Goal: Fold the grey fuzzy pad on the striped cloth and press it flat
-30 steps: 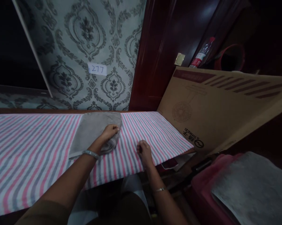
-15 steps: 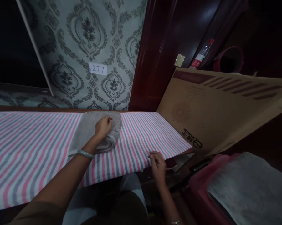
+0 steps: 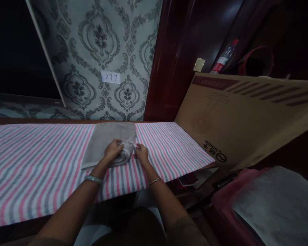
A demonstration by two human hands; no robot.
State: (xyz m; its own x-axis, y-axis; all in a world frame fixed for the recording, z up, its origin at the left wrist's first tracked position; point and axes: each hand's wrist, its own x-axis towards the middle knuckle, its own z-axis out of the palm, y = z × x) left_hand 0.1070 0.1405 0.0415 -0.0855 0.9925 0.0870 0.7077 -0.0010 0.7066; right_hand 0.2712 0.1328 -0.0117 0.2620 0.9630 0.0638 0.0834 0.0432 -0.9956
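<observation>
Grey cloth (image 3: 97, 143), partly rolled, lies on the striped cover (image 3: 174, 147) over the worktop (image 3: 41, 120); judged soft, light and limp, best taken by the edges of its roll. Left hand (image 3: 113, 149) appears to pinch the roll's top; right hand (image 3: 142, 153) curls at its right edge, grip cannot be told. Patterned wallpaper (image 3: 129, 61) behind, cardboard box (image 3: 230, 119) at right.

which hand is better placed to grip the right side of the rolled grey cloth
Probably the right. The right hand is close beside the grey cloth at its rolled right side, while the left hand is farther left, over the cloth.
</observation>
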